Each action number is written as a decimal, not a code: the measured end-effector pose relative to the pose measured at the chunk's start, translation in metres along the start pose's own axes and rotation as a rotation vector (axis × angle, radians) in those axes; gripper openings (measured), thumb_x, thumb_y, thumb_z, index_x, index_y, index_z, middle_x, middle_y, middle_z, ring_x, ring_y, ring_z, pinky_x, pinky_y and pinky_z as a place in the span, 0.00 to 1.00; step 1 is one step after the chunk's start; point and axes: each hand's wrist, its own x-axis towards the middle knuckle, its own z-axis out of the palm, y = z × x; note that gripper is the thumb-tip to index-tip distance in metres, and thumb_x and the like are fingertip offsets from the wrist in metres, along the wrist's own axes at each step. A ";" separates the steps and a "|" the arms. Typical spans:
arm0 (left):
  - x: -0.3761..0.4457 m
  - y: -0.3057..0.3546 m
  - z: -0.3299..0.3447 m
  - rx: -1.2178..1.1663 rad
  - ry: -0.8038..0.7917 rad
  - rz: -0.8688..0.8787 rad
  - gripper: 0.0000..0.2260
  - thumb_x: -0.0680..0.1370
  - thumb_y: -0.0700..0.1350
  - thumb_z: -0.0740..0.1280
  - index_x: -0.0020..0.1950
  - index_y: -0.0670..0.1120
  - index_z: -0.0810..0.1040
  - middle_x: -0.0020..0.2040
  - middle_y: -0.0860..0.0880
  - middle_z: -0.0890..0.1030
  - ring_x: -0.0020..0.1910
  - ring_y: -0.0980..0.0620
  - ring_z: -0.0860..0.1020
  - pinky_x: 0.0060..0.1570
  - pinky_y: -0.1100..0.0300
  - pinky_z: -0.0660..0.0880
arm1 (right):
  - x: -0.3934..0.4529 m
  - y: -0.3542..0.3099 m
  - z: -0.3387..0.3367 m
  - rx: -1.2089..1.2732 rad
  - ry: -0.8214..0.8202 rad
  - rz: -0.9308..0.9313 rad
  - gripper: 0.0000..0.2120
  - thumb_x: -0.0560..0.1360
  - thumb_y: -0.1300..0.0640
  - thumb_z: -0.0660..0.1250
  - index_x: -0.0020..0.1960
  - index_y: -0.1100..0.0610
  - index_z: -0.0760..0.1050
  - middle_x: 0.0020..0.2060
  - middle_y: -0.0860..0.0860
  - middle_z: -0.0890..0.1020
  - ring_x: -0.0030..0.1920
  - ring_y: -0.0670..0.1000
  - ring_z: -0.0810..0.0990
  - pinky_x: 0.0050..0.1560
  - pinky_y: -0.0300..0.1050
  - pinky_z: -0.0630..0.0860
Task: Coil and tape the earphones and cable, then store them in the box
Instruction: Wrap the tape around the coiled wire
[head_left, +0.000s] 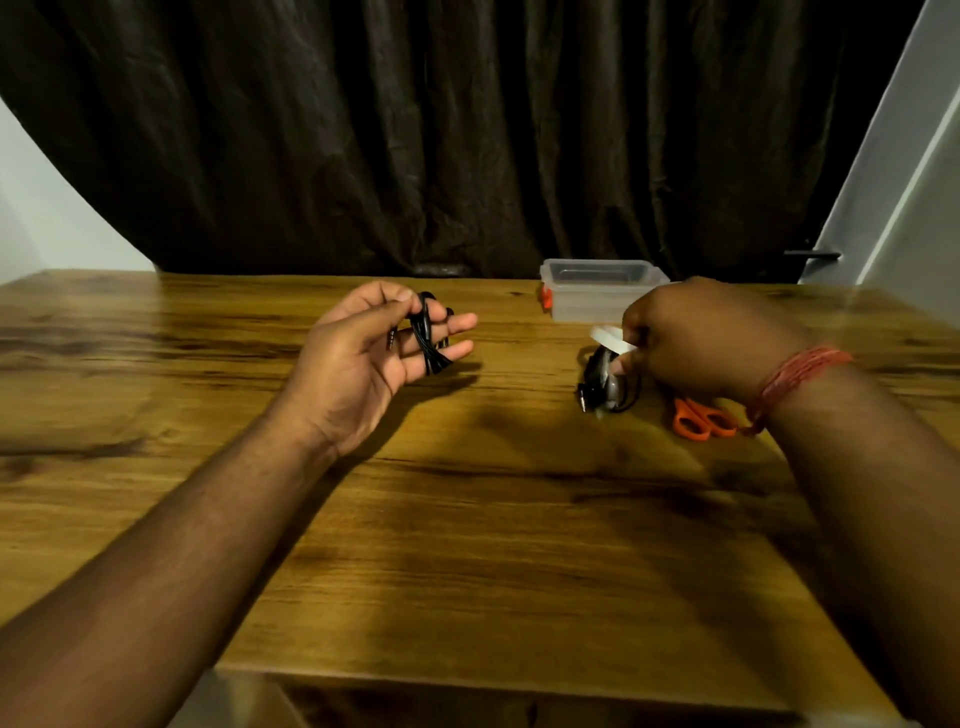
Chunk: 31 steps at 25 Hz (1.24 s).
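The black cable (430, 335) is coiled around the extended fingers of the left hand (374, 348), which is raised palm-up above the table (467, 519), left of the box (597, 291). The thumb presses the loops against the fingers, so the left grip is closed on the coil, probably to keep it from springing loose until tape goes on; a plug tip shows beside the palm.

Right of that coil, in front of the box, the right hand (701, 343) pinches a pale roll of tape (610, 336), so its grip is closed on the roll. Just beneath it a second dark bundle (605, 387) lies on the table, likely the earphones, though blur hides detail and whether it is already taped. Orange-handled scissors (701, 418) lie just right of that bundle, under the wrist, handy for cutting.

The clear box stands open at the table's far edge, against the dark curtain (467, 130), near both hands. The wide stretch of table in front of the box, toward the near edge, offers room for working.
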 end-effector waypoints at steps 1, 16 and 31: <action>0.000 -0.001 0.000 0.001 0.001 -0.001 0.11 0.83 0.37 0.53 0.46 0.41 0.73 0.47 0.40 0.80 0.58 0.34 0.80 0.58 0.37 0.76 | 0.001 0.000 0.001 0.050 -0.009 -0.010 0.09 0.73 0.43 0.70 0.42 0.47 0.77 0.37 0.45 0.77 0.41 0.47 0.74 0.35 0.41 0.66; 0.000 0.000 0.001 0.011 0.017 -0.009 0.09 0.83 0.37 0.55 0.47 0.40 0.73 0.47 0.40 0.80 0.58 0.34 0.80 0.56 0.41 0.79 | 0.002 -0.046 0.026 0.330 0.128 -0.259 0.09 0.73 0.42 0.69 0.50 0.45 0.79 0.37 0.45 0.80 0.39 0.47 0.77 0.39 0.49 0.77; 0.000 -0.001 -0.002 0.013 -0.012 0.004 0.10 0.82 0.37 0.55 0.46 0.41 0.74 0.47 0.41 0.80 0.59 0.34 0.79 0.57 0.39 0.77 | 0.000 -0.006 0.008 -0.164 -0.196 -0.096 0.17 0.71 0.40 0.71 0.33 0.48 0.68 0.32 0.45 0.72 0.37 0.47 0.72 0.41 0.46 0.75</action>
